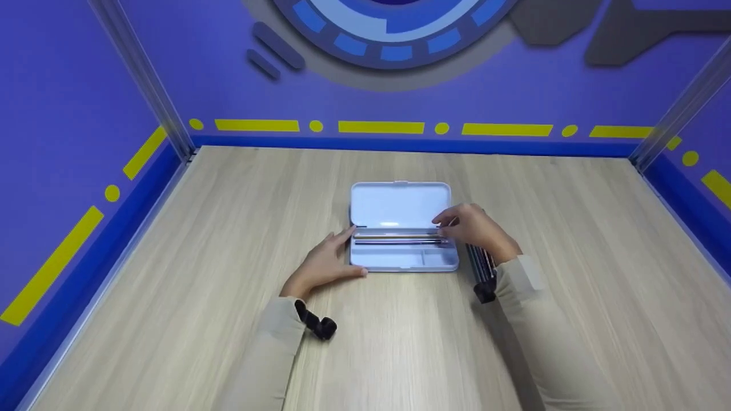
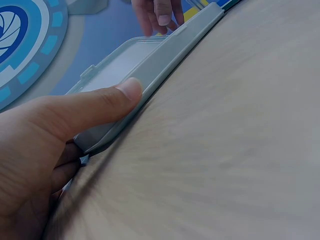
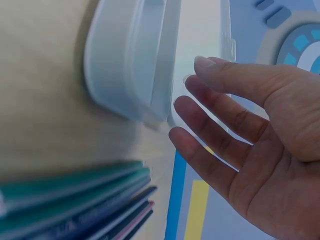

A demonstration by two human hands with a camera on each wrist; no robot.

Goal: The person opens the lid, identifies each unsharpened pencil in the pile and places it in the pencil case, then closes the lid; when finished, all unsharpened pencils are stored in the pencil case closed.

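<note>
"Why is the left hand set against the white pencil case?"

"To steady it, I'd judge. The thumb presses the front wall and the fingers brace the left end, gripping that end between them."

"And the right hand?"

"Its fingers are loosely bent and slightly apart, with nothing visible pinched between them. They hang at the case's right end; I can't tell whether a tip touches it."

"What's around those fingers?"

"Just left of the tips, a few pencils lie lengthwise inside the case, probably because that long slot suits them. The lid is folded back beyond, leaving the inside reachable. Nearer the person than those fingertips, a pencil bundle rests beside the case, presumably handy for that hand."

"And the surface?"

"A pale wood-grain table spreads beneath both hands. Well beyond the fingertips rises a violet-blue wall with yellow dashes and a big ringed emblem; metal posts mark the corners."
</note>
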